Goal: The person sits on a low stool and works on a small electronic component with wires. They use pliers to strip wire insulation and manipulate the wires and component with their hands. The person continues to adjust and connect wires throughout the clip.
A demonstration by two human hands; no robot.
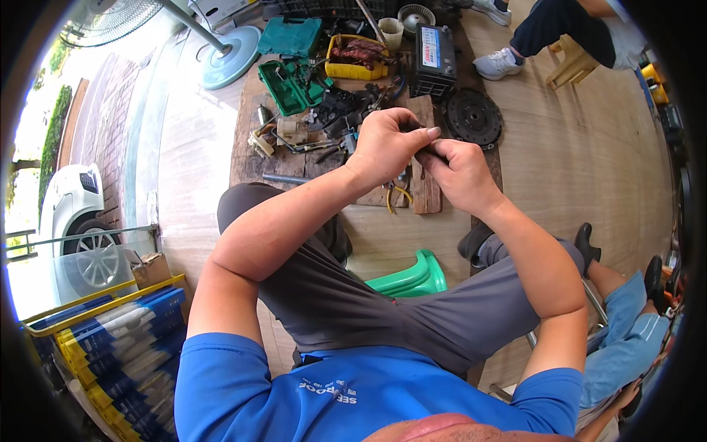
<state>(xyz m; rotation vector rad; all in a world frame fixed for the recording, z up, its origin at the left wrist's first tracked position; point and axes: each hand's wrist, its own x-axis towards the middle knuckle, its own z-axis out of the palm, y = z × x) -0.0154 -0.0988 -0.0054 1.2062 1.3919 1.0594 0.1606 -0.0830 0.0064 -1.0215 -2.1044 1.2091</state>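
Observation:
My left hand and my right hand meet over the wooden work surface, thumbs and fingers pinched together. Something small and dark seems to sit between the fingertips, mostly hidden by them. Below the hands lies a thick wooden block, with yellow-handled pliers beside it. Just beyond my right hand is a round black clutch plate. A black car battery stands farther back. Dark wiring and metal parts are heaped beyond my left forearm, and a metal tube lies nearer.
An open green tool case, a yellow tub and a white cup stand at the back. A green plastic stool is between my legs. A fan base stands left; other people sit at far right and lower right.

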